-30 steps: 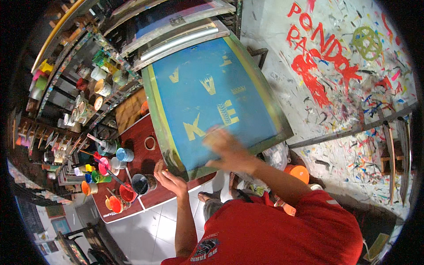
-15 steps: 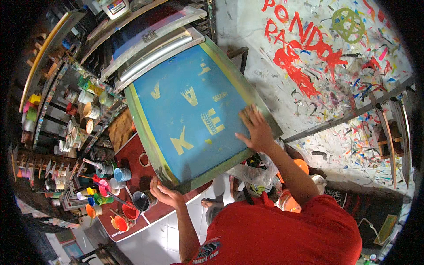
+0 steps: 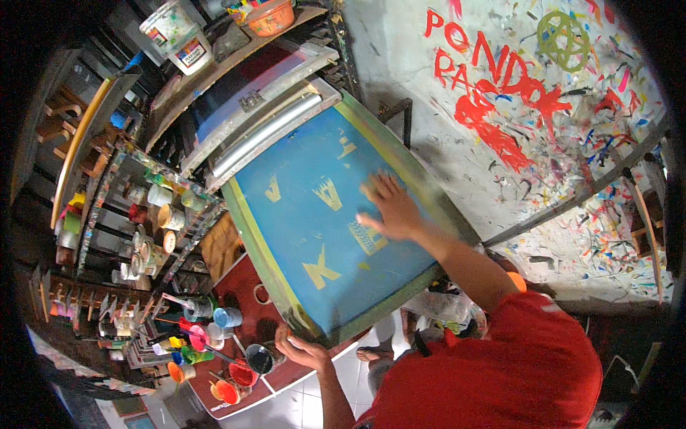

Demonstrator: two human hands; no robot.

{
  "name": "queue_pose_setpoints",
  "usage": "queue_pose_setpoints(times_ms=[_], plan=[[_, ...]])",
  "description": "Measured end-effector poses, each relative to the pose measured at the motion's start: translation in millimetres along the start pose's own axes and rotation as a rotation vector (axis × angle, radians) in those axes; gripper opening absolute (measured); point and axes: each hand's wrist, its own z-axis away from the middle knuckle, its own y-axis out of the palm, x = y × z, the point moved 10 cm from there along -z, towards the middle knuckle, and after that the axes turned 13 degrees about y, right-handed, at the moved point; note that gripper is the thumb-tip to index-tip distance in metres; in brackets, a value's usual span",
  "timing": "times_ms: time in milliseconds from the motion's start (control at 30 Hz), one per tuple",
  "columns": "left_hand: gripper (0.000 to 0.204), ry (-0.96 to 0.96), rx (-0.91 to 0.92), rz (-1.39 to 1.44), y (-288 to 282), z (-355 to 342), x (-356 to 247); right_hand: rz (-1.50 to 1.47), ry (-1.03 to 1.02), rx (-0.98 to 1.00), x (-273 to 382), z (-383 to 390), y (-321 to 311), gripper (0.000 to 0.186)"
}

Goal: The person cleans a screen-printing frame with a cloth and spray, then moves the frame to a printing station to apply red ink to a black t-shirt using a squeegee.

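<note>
A large screen-printing frame [image 3: 321, 297] fills the middle of the view, tilted, with blue-coated mesh, pale yellow stencil shapes and a greenish border. My right hand [image 3: 391, 209] lies over the right half of the mesh, fingers spread and blurred at the tips, partly covering one stencil shape. It grips nothing. At the frame's near left corner is my left hand [image 3: 304, 350], its fingers curled at the edge; part of the grip is hidden by the frame. The far end of the frame meets other frames [image 3: 268, 132] stacked behind it.
Several paint pots [image 3: 243, 372] and a dark pot [image 3: 259, 357] stand on a red table [image 3: 261, 275] at the left. Shelves [image 3: 93, 204] with more pots lie beyond. White tubs [image 3: 182, 43] sit on the far shelf. A paint-spattered wall [image 3: 457, 179] rises at the right.
My right hand has slid from near the frame's right border inward and farther up the mesh. The left hand keeps to the near corner. The whole view has shifted.
</note>
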Motion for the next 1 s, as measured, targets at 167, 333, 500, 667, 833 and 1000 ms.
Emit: queue_pose_setpoints(times_ms=[167, 333, 500, 667, 833, 1000], plan=[[0.044, 0.037, 0.041, 0.020, 12, -12, -18, 0.084, 0.075, 0.078, 42, -111, 48, 0.084], [0.043, -0.028, 0.006, 0.011, 0, -3, 0, -0.140, -0.265, 0.254, 65, -30, 51, 0.087], [0.041, 0.001, 0.050, -0.017, 3, -1, -3, 0.089, 0.175, -0.085, -28, -153, 31, 0.092], [0.039, 0.105, 0.084, -0.078, 12, -7, -15, 0.067, 0.058, 0.098, 74, -212, 88, 0.098], [0.045, 0.025, 0.029, -0.057, 4, -6, -12, -0.099, -0.498, 0.298, 158, -60, 102, 0.084], [0.042, 0.035, 0.069, -0.067, 1, 1, -4, -0.052, -0.299, 0.287, 41, -75, 49, 0.071]])
